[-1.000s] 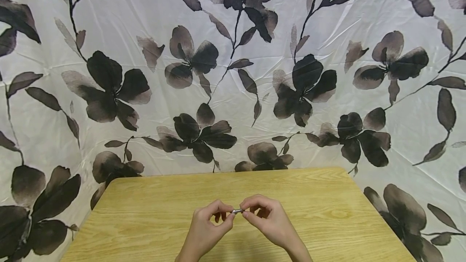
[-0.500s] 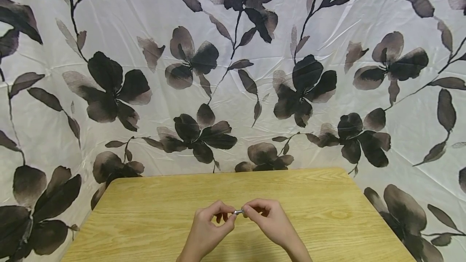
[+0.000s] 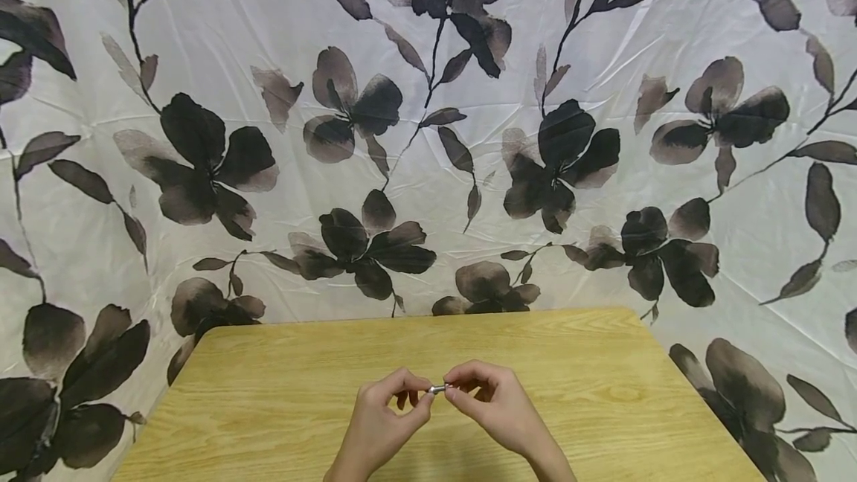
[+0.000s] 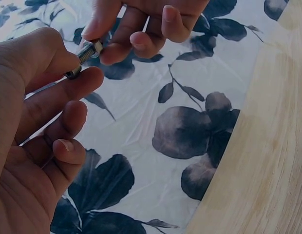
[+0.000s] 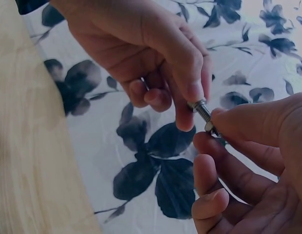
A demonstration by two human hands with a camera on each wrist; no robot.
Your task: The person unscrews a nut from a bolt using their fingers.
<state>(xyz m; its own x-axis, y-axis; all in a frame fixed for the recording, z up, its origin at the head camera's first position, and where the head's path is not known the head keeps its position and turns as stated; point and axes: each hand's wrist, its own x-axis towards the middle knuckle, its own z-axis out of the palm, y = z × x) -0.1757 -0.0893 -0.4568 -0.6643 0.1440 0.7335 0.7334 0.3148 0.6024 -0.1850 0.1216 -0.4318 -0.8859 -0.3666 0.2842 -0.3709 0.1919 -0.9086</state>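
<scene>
A small silver bolt (image 3: pixel 438 389) is held level between the two hands, above the table. My left hand (image 3: pixel 383 419) pinches its head end between thumb and index finger. On the threaded shank (image 4: pixel 85 54), near the far end, sits a hex nut (image 4: pixel 98 47). My right hand (image 3: pixel 497 406) has its thumb and index finger on either side of this nut, as the right wrist view shows with the nut (image 5: pixel 210 127) between those fingertips. The other fingers of both hands are loosely bent. The bolt's head is partly hidden by the left fingertips.
Below the hands lies a light wood-grain table (image 3: pixel 281 370) with rounded far corners. Behind it and along both sides hangs a white cloth (image 3: pixel 469 192) printed with dark flowers.
The right fingers slid forward over the nut end of the bolt, then came back to spread thumb and index finger around it. My left hand stays nearly still, holding the bolt.
</scene>
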